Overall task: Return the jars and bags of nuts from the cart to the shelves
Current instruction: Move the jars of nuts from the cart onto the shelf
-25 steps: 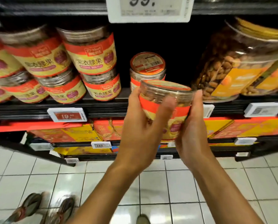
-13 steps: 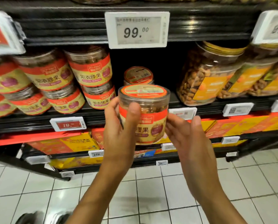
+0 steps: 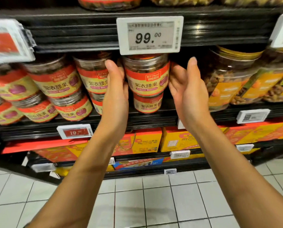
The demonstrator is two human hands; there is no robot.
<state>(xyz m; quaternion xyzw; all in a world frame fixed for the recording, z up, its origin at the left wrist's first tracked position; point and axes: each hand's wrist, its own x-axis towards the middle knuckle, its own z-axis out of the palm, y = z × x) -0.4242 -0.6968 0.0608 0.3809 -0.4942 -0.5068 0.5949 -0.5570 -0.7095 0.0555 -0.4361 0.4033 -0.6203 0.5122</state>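
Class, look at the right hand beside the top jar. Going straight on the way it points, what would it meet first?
Probably nothing: the right hand points into the dark gap between the top jar and the big nut jar. Depth is unclear; it might brush the top jar.
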